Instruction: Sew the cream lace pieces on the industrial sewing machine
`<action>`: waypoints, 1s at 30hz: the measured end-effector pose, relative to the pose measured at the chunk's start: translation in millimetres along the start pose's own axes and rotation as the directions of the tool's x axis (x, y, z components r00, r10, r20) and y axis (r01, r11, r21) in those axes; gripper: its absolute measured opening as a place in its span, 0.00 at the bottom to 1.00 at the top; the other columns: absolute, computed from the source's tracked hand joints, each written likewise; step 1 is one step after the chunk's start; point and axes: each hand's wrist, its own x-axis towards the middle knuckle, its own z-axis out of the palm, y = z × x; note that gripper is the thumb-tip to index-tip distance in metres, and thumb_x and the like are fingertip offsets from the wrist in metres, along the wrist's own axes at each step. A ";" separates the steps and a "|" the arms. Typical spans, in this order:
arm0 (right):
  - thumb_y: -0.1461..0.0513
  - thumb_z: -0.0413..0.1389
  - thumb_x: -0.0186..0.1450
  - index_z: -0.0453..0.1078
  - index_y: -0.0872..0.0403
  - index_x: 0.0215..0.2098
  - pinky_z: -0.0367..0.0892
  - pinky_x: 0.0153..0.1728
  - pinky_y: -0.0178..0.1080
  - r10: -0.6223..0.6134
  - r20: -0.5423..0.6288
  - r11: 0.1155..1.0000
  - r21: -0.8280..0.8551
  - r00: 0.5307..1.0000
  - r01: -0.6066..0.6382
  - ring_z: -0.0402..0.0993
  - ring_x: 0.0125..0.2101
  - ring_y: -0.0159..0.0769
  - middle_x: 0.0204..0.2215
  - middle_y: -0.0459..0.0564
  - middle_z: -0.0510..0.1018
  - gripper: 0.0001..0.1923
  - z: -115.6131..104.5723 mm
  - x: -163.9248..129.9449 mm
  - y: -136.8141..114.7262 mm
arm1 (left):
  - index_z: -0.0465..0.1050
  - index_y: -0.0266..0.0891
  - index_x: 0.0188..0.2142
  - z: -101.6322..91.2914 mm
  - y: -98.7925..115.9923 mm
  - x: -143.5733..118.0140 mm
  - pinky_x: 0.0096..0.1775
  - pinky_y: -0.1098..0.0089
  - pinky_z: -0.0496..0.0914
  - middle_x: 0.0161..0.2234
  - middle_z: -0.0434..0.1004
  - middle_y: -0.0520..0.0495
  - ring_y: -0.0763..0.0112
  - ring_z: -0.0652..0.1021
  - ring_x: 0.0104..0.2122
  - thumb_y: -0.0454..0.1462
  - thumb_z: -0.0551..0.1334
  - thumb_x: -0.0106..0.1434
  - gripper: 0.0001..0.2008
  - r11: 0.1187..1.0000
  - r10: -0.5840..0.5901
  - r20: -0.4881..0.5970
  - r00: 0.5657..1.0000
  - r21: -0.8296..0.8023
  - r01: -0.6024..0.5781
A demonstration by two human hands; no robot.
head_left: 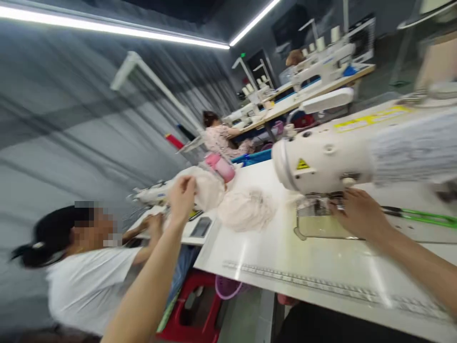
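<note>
At the needle area of the white sewing machine [323, 162], far right of the table: right hand [359, 214], fingers bent and lightly curled, tips at the presser foot and metal plate [317, 224]. Grip on any item: cannot tell, owing to blur. Forearm entering from the near right corner.

Raised above the left edge of the white table [285, 257]: left hand [182, 195], fingers closed into a loose pinch. Possibly holding an edge of the pale fabric behind it; contact unclear because of motion blur. Arm extending up from the near left.

On the table, between the two hands: a crumpled heap of pale pink fabric [246, 209], apart from both hands, just left of the machine head. Further left and farther away: a larger bundle of white fabric [207, 188] with a pink item [221, 166] on top.

Along the near table edge: a printed ruler strip [321, 283]. Right of the machine: a green-handled tool [421, 216], lying flat.

Left of the table, lower down: a seated person in a white shirt [85, 286], hands at another machine. Below the table: a red stool [193, 309] and a purple basket [228, 288]. Far background: further sewing stations with another seated person [221, 136].
</note>
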 end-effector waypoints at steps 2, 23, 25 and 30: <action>0.58 0.49 0.67 0.74 0.55 0.27 0.62 0.45 0.48 -0.041 -0.031 0.997 -0.066 0.999 0.039 0.71 0.40 0.49 0.29 0.59 0.76 0.16 6.3 -3.4 3.0 | 0.69 0.34 0.40 -24.7 -11.6 3.0 0.32 0.70 0.71 0.32 0.71 0.50 0.74 0.73 0.30 0.43 0.56 0.67 0.13 1.000 0.005 -0.064 0.998 0.009 -0.005; 0.54 0.49 0.68 0.75 0.57 0.25 0.56 0.29 0.40 0.112 0.038 0.994 -0.008 0.993 -0.112 0.69 0.33 0.43 0.22 0.54 0.71 0.21 -12.5 -2.7 -7.2 | 0.65 0.37 0.35 -22.8 48.2 -8.0 0.35 0.73 0.61 0.29 0.64 0.55 0.77 0.65 0.30 0.36 0.53 0.66 0.05 0.989 0.113 -0.111 0.987 -0.087 -0.123; 0.56 0.50 0.68 0.76 0.57 0.28 0.57 0.30 0.40 0.101 0.011 0.995 -0.001 0.995 -0.101 0.69 0.33 0.44 0.24 0.54 0.73 0.18 -10.7 -2.5 -6.6 | 0.65 0.38 0.32 -7.8 67.4 -38.0 0.31 0.75 0.63 0.26 0.65 0.55 0.77 0.66 0.27 0.39 0.55 0.65 0.07 0.972 0.136 0.081 0.987 -0.205 -0.117; 0.60 0.53 0.64 0.70 0.55 0.22 0.59 0.34 0.38 0.074 -0.018 0.996 -0.044 0.997 -0.075 0.70 0.32 0.41 0.25 0.51 0.73 0.14 -5.2 -1.5 -2.6 | 0.64 0.40 0.36 54.5 105.0 -113.4 0.27 0.75 0.64 0.27 0.69 0.54 0.76 0.69 0.25 0.48 0.53 0.66 0.13 0.770 0.161 0.718 0.677 -0.520 0.369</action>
